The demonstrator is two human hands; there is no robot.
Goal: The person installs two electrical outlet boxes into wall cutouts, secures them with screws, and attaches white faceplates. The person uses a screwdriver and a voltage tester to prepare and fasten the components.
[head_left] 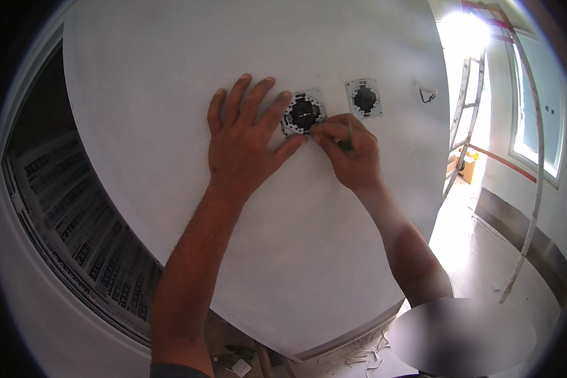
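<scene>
My left hand (246, 138) lies with fingers spread on the white wall (290, 239), index finger and thumb at the edge of a square metal mounting frame with a black centre (305, 110). Just below and right of that frame, my right hand (353, 154) has its fingers curled round a small green-handled tool (344, 144), partly hidden, with thumb and fingertips at the frame's lower rim. A second similar fitting (365, 99) sits on the wall to the right. Further right, a short loop of wires (427, 94) comes out of the wall.
At left is a dark recessed opening with printed protective film (75, 220). At right stand metal ladders (472, 88) by a bright doorway, a window (535, 107) and a cardboard box (466, 168). White scraps (365, 356) and small dark items lie on the floor below.
</scene>
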